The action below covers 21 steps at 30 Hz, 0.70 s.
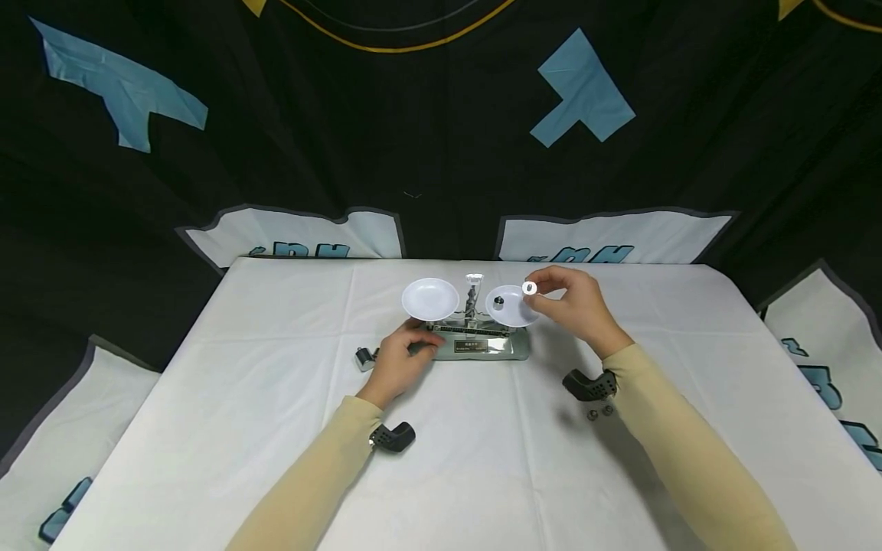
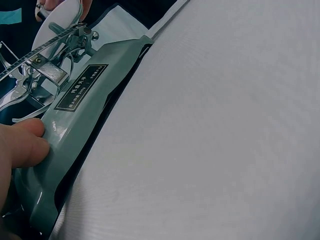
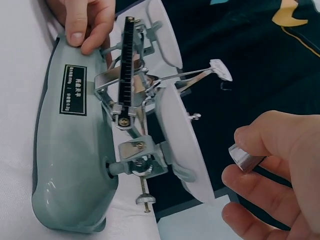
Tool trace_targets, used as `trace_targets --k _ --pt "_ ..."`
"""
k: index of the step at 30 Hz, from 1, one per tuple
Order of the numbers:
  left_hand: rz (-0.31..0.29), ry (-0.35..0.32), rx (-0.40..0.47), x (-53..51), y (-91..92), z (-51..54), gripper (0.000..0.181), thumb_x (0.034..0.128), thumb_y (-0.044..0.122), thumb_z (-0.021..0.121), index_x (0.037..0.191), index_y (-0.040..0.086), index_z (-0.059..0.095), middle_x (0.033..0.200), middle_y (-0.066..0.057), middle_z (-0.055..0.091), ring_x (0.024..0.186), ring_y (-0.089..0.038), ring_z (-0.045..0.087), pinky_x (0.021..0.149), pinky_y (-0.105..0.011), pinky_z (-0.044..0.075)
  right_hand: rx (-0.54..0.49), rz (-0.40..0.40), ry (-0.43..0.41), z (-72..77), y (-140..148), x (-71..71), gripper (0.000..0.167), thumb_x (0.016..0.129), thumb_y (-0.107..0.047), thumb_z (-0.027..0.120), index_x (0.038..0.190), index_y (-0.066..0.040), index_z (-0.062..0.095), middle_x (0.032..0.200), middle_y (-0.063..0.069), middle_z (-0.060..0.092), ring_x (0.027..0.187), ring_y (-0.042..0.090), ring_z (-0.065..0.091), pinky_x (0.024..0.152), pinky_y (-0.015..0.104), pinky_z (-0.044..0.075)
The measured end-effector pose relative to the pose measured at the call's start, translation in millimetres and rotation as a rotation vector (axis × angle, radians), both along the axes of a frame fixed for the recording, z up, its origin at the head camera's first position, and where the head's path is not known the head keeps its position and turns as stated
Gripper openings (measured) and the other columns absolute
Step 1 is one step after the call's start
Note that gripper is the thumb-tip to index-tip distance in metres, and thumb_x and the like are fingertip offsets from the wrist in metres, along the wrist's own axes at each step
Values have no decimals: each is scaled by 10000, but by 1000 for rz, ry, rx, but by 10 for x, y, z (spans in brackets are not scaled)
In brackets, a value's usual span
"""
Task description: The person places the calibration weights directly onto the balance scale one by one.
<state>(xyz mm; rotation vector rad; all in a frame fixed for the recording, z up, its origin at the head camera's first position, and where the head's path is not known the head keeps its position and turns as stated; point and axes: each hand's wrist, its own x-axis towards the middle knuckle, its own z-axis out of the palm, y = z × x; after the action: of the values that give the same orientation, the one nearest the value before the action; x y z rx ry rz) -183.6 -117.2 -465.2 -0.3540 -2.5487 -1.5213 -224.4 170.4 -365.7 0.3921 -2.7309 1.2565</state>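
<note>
A green tray balance [image 1: 513, 349] stands near the table's far side, with a white left pan [image 1: 430, 298] and a white right pan [image 1: 513, 315]. My left hand [image 1: 403, 358] holds the left end of its base, the fingertips [image 2: 34, 150] lying on the green metal. Between thumb and fingers, my right hand [image 1: 575, 306] pinches a small silver cylindrical weight [image 3: 245, 158] at the right pan's outer edge, apart from the pan in the right wrist view. One small metal weight [image 1: 498, 303] sits on the right pan. Nothing shows on the left pan.
Two small metal weights [image 1: 592, 415] lie on the white tablecloth [image 1: 462, 459] by my right wrist. Left of the balance are a metal weight [image 1: 365, 359] and a darker piece partly hidden by my left hand. A black curtain [image 1: 448, 153] hangs behind the table.
</note>
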Motion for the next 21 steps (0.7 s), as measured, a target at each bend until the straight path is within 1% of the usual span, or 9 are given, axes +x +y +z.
trace_targets --k 4,6,10,14,21 --pt "-1 7 2 2 -6 -11 137 872 3 680 954 36 785 1385 -221 634 1444 -385 475 1224 -526 359 36 19 9 -12 -60 -15 247 863 -98 738 1103 -43 738 1083 181 762 1096 329 660 856 418 523" --pt "-3 13 4 3 -8 -15 144 871 -2 677 957 37 785 1418 -229 609 1441 -391 477 1221 -532 362 45 30 17 -24 -82 -23 248 859 -95 740 1101 -43 741 1079 177 766 1092 315 660 842 396 513" --pt "-6 19 4 7 -12 -16 156 869 -7 671 962 42 787 1477 -239 556 1430 -403 487 1214 -542 367 52 42 25 -42 -114 -36 251 855 -102 743 1099 -40 741 1066 175 768 1061 300 654 765 324 492" --pt "-4 18 -1 3 -13 -19 157 870 2 675 967 49 789 1482 -230 555 1427 -397 493 1217 -534 365 68 51 37 -54 -141 -45 244 859 -102 734 1093 -34 740 1059 175 765 1006 296 651 681 282 484" --pt "-1 9 8 6 -15 -15 150 868 7 682 967 44 788 1472 -228 565 1433 -391 488 1220 -529 364 89 54 55 -74 -188 -64 233 860 -90 730 1084 -25 749 1033 178 771 965 305 673 650 267 475"
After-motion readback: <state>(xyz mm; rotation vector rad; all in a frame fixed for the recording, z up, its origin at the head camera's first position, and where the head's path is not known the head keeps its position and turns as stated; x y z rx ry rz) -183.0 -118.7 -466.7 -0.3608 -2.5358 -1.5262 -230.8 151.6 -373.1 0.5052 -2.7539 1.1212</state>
